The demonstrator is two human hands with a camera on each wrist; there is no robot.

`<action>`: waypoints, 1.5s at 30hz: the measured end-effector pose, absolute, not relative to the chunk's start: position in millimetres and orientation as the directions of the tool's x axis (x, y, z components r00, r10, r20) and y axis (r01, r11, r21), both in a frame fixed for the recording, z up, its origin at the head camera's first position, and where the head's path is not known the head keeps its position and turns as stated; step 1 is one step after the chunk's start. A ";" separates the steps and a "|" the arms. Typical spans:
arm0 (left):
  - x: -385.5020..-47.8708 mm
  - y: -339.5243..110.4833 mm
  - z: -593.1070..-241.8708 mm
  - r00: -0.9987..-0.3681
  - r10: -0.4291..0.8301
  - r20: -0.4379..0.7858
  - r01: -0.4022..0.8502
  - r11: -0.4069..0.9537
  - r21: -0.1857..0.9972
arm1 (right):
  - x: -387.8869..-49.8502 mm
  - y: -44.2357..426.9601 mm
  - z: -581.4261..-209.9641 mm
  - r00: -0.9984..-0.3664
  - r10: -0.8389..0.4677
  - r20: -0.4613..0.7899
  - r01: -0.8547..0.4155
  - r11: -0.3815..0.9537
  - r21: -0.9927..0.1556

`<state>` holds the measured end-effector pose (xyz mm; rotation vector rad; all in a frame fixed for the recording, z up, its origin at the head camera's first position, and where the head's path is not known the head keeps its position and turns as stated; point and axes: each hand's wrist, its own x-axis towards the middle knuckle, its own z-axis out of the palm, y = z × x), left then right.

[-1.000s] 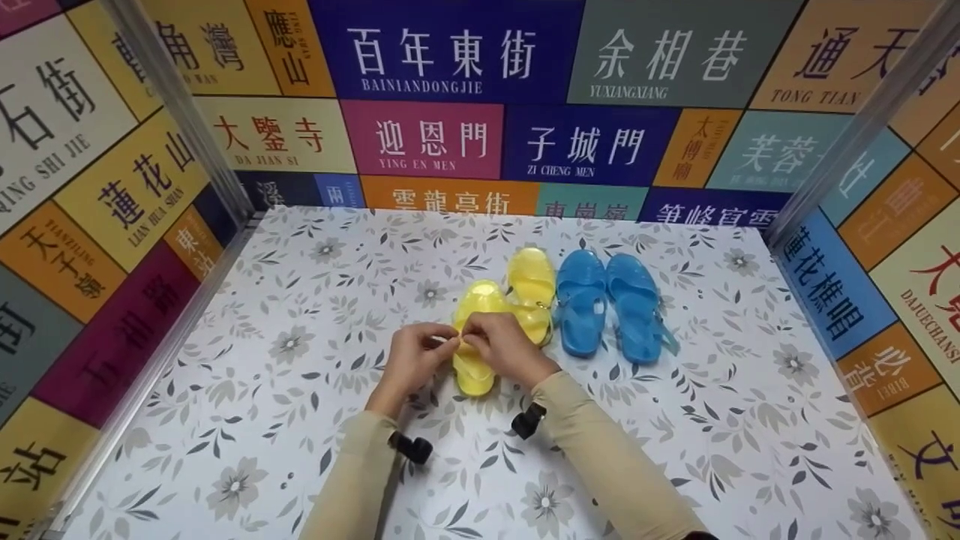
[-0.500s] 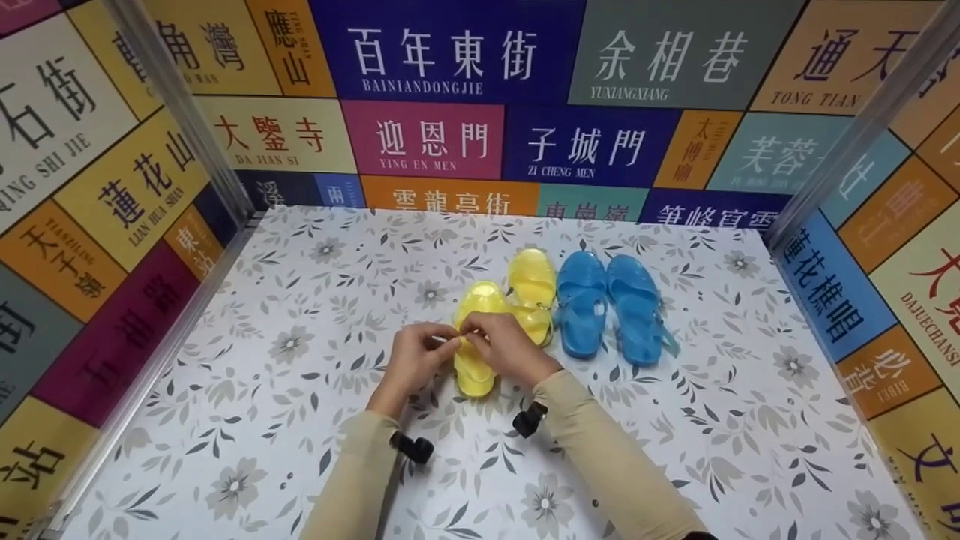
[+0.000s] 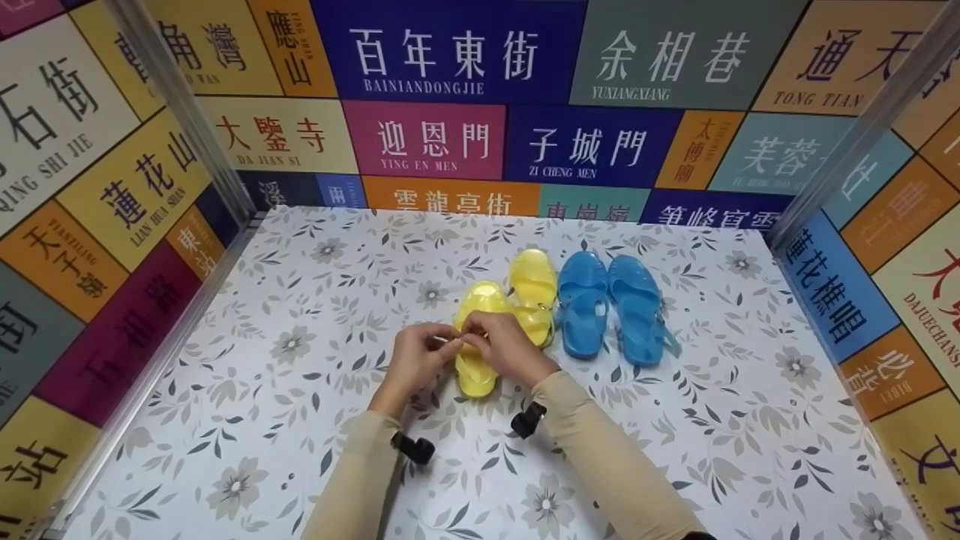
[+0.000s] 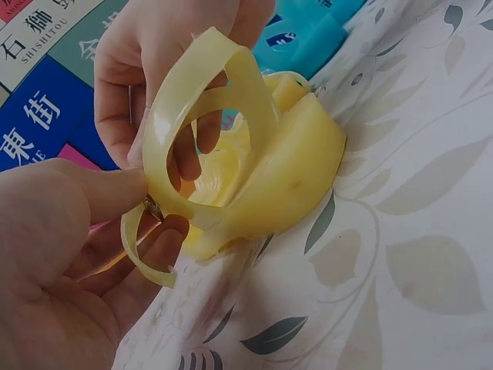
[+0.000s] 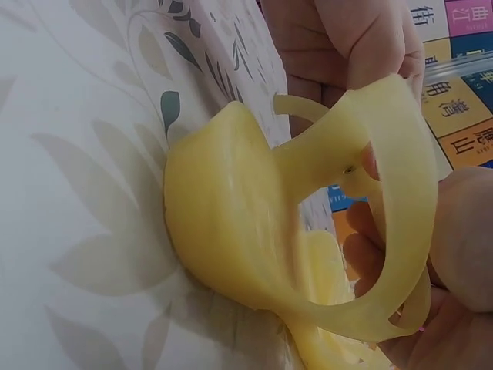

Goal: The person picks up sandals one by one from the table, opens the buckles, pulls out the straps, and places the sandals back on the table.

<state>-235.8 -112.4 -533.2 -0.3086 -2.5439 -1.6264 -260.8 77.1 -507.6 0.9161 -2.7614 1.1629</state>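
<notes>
A yellow jelly sandal lies in front of me, its heel end nearest. My left hand pinches its ankle strap beside a small metal buckle. The strap's loose tail curls below those fingers in the left wrist view. From the other side, my right hand pinches the strap close to the left fingertips. The strap stands up in a loop above the heel in the right wrist view. Whether the strap runs through the buckle is hidden by the fingers.
A second yellow sandal lies just right of the first, partly behind my right hand. Two blue sandals stand further right. The flower-patterned table is bounded by colourful panels with Chinese characters.
Both hands stay at the same spot on the strap, with only tiny shifts of the fingers. The sandals keep their places.
</notes>
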 end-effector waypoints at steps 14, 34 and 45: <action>-234.0 -115.2 -534.8 -0.976 0.104 0.192 0.218 0.375 0.901 | -261.2 84.8 -509.1 -0.830 -0.509 0.226 -0.518 0.557 -0.649; -236.0 -113.7 -530.7 -0.958 0.133 0.255 0.287 0.414 0.864 | -261.2 77.8 -507.4 -0.824 -0.520 0.223 -0.526 0.558 -0.642; -236.3 -113.5 -532.1 -0.971 0.117 0.209 0.239 0.427 0.872 | -260.5 77.7 -508.9 -0.826 -0.524 0.206 -0.513 0.551 -0.658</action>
